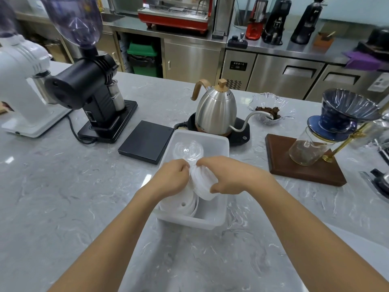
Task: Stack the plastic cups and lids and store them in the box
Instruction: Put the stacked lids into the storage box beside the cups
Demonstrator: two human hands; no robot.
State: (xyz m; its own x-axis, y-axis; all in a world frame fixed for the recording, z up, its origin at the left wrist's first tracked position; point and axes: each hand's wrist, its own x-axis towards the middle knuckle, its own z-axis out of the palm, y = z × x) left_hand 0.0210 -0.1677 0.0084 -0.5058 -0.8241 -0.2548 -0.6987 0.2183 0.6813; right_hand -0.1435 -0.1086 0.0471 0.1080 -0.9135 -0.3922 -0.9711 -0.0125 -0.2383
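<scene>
A translucent white plastic box stands on the grey marble counter in front of me. Inside its far end lie clear plastic cups, nested. Over the box's middle my left hand and my right hand both grip a stack of white lids, tilted on edge. Below them, at the box's near left, rests another white lid stack with a small hole showing. My fingers hide part of the held stack.
Just behind the box are a black scale and a steel gooseneck kettle on its base. A black grinder and a white grinder stand to the left. A wooden drip stand with a blue dripper is on the right.
</scene>
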